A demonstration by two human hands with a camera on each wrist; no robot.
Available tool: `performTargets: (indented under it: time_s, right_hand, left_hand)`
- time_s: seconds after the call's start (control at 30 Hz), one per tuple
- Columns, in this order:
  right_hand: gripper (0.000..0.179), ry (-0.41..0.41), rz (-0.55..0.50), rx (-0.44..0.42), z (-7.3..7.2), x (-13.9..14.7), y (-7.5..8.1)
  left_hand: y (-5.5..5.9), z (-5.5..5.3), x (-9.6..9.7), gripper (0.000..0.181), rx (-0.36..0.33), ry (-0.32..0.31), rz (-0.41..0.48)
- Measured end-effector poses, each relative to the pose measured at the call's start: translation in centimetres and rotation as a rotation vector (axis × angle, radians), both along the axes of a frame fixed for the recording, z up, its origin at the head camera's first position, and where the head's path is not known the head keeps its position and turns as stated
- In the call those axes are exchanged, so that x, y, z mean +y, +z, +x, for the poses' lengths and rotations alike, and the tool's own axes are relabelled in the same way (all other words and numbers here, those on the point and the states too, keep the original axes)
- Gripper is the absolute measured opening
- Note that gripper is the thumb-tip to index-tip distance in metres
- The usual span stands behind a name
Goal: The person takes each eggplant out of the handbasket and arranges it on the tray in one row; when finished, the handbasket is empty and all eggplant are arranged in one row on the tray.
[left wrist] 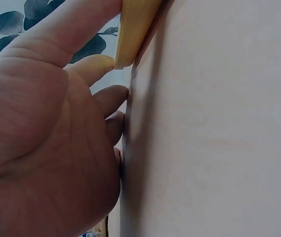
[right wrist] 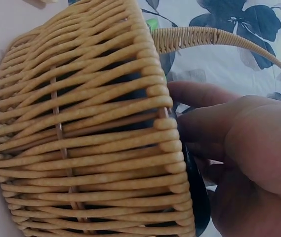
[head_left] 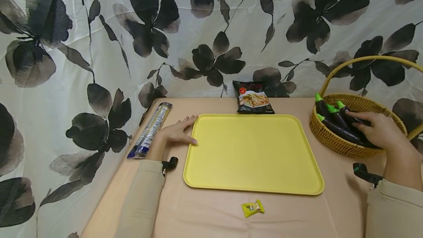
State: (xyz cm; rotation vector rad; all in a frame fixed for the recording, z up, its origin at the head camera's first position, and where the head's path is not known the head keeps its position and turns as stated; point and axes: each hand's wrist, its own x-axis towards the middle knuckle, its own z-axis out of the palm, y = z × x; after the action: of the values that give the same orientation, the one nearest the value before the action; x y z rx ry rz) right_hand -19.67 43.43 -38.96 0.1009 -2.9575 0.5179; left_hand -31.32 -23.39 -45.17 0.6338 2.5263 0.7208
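Note:
My left hand [head_left: 178, 131] rests at the left edge of a yellow tray [head_left: 251, 153], fingers spread and thumb on the rim. In the left wrist view the tray's edge [left wrist: 133, 34] meets the thumb and a finger of that hand [left wrist: 46, 133]. On the right, several dark eggplants [head_left: 340, 129] with green stem ends lie in a wicker basket [head_left: 330, 142]. My right hand [head_left: 384, 131] reaches over the basket, thumb and forefinger on either side of one eggplant [head_left: 361, 121]. In the right wrist view the basket's wall [right wrist: 91, 138] partly hides those fingertips.
A black food packet [head_left: 253, 98] stands behind the tray against the floral curtain [head_left: 205, 28]. A long blue-and-silver package [head_left: 150, 131] lies left of my left hand. In front of the tray is a small yellow wrapped sweet [head_left: 252, 208]. The basket's handle [head_left: 370, 58] arches high above it.

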Motion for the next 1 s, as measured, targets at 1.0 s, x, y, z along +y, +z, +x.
performTargets:
  time_s: [1.0]
  right_hand:
    - [0.056,-0.097,-0.053,0.102,-0.2,-1.3,0.2]
  left_hand:
    - [0.2,-0.1,0.3,0.124,-0.002,-0.009,0.017]
